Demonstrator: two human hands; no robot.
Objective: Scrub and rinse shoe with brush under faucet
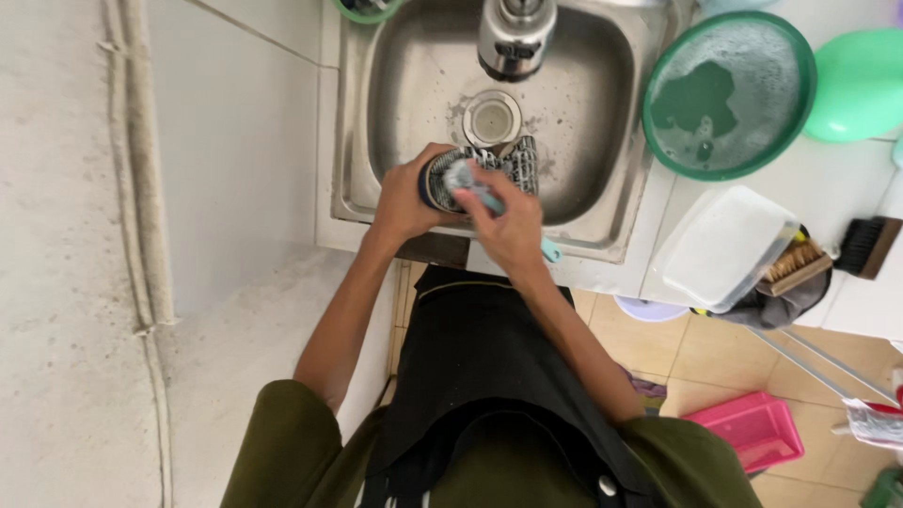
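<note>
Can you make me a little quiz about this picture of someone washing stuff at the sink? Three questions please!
1. True or false: the left hand holds the patterned shoe over the steel sink.
2. What is in the right hand? A) a sponge B) a light blue brush C) a cup
3. Fill in: the green basin beside the sink holds ____ water.

Key: 1 true. 2 B, the brush lies against the shoe. 3 soapy; foam covers most of its surface.
</note>
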